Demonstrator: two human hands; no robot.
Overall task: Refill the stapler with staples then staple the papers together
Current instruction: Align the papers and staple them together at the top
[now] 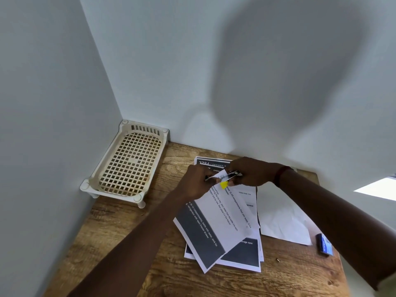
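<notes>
Several printed papers [222, 228] lie fanned on the wooden table [120, 239]. Their top corner is lifted between my two hands at the table's far edge. My left hand [196, 181] pinches that paper corner. My right hand [251, 172] is closed around a small black and silver stapler [232, 175], whose jaws sit over the corner. A yellow tab [224, 185] shows just below the stapler. A blue staple box [325, 245] rests on the table at the right, apart from both hands.
A cream plastic lattice tray [126, 163] stands in the back left corner against the walls. A blank white sheet [285, 217] lies right of the papers. A tiny loose staple [278, 260] lies near the front right. The walls close in behind and left.
</notes>
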